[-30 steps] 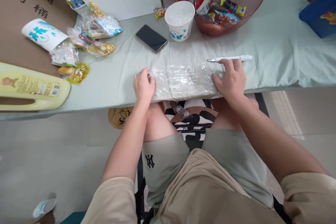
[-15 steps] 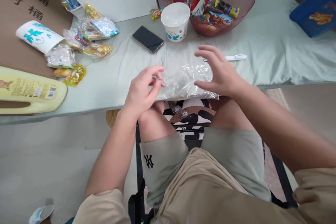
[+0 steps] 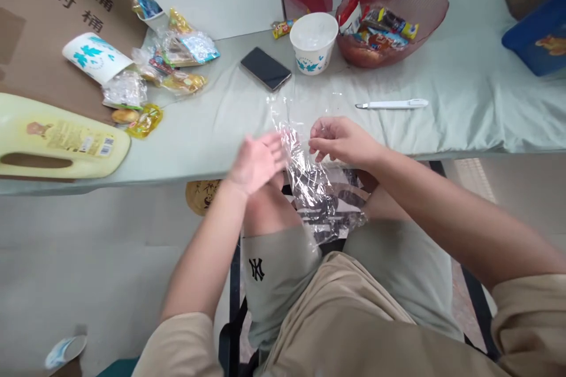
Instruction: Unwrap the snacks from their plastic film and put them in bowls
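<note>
- Hanging between my two hands, a crumpled sheet of clear plastic film (image 3: 305, 179) crosses the front edge of the cloth-covered desk (image 3: 198, 135) and droops above my grey shorts (image 3: 278, 259).
- Its long axis runs mostly away from my body, slanting so that the far end leans left and the loose near end spreads toward the right.
- My left hand (image 3: 259, 164), blurred, lies left of the film with fingers apart and stretched rightward; the fingertips overlap its edge, though I cannot tell whether they touch.
- My right hand (image 3: 340, 140) is to the film's right, fingers curled toward the thumb; whether plastic is pinched there, I cannot tell.
- Neither hand is clearly nearer.
- Beyond my right hand lies a white knife (image 3: 393, 104), set crosswise.
</note>
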{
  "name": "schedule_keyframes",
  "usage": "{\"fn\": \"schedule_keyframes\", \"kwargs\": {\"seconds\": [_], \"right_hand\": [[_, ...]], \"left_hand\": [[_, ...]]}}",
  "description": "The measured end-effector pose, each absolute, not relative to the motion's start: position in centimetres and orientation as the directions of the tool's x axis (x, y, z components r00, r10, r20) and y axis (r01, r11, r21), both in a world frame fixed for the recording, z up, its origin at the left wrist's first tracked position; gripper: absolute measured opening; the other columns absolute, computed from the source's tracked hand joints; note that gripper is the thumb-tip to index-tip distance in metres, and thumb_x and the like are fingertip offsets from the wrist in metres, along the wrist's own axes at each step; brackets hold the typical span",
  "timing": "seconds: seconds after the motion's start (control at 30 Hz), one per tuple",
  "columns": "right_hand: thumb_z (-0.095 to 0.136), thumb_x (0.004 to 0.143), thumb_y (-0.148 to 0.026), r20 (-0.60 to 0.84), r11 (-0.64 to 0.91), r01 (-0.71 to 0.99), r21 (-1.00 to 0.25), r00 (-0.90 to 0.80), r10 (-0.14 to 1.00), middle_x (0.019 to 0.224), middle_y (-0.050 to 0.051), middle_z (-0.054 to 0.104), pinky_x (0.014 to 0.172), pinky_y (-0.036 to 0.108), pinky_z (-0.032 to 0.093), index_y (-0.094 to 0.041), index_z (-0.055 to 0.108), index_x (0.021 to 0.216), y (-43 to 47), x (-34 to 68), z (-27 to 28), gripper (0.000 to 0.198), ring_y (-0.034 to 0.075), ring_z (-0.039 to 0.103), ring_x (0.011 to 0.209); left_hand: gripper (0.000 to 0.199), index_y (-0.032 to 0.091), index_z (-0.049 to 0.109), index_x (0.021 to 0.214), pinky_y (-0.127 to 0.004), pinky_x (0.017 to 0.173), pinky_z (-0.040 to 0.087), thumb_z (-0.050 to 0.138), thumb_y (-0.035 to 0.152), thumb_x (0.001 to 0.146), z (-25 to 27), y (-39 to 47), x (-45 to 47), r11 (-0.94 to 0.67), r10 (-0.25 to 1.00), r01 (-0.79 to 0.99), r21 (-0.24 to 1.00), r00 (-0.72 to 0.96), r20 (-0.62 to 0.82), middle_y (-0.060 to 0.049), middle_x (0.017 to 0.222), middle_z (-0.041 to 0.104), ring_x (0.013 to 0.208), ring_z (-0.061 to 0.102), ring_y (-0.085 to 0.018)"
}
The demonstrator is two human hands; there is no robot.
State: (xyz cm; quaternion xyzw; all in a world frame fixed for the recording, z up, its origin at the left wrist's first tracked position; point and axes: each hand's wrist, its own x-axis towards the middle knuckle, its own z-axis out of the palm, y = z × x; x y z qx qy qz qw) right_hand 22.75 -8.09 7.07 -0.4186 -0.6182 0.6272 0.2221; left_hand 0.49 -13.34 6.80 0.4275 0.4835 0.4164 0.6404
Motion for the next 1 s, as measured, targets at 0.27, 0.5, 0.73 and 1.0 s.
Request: {"fn": "schedule_keyframes", "kwargs": {"seconds": [0.27,0.5,0.73,1.0], "right_hand": [[0.083,0.078,-0.039,-0.259,-0.307,0.005,-0.952,-0.551,0.794,0.095,0.005,0.077,0.071,0.027,0.059,-0.018,0.064,0.103,-10.1,25.7,3.3,0.038,0.015,0.073,0.084],[0.073,0.089,-0.038,-0.348,-0.351,0.1,-0.931,-0.538,0.768,0.067,0.0,0.07,0.055,0.026,0.052,-0.02,0.058,0.117,-11.1,26.4,1.4,0.036,0.015,0.065,0.055],[0.074,0.085,-0.042,-0.308,-0.515,-0.238,-0.824,-0.574,0.758,0.076,-0.004,0.07,0.057,0.027,0.053,-0.03,0.063,0.122,-12.8,26.9,0.7,0.041,0.014,0.066,0.062],[0.073,0.073,-0.033,-0.333,-0.573,-0.216,-0.79,-0.634,0.698,0.078,0.004,0.072,0.068,0.032,0.054,-0.019,0.069,0.078,-13.4,27.4,0.0,0.015,0.018,0.067,0.073]], "left_hand": [[0.017,0.018,0.068,0.107,-0.03,0.079,0.063,0.063,0.031,0.096,2.5,-14.2,4.5,0.369,0.92,-0.025,0.929,0.154,-0.361,-0.007,0.1,0.079,0.085,0.076,-0.015],[0.035,0.019,0.064,0.116,-0.021,0.043,0.045,0.07,0.045,0.092,3.0,-13.9,2.5,0.41,0.876,0.187,0.892,0.19,-0.443,0.003,0.057,0.066,0.045,0.063,-0.013],[0.022,0.023,0.068,0.097,-0.024,0.053,0.051,0.079,0.031,0.079,2.5,-15.3,2.5,0.359,0.932,-0.327,0.874,0.178,-0.316,0.004,0.068,0.068,0.055,0.062,-0.011],[0.031,0.016,0.072,0.067,-0.033,0.063,0.052,0.063,0.044,0.077,2.1,-16.7,1.8,0.375,0.917,-0.228,0.898,0.236,-0.322,-0.007,0.07,0.067,0.064,0.061,-0.017]]}}
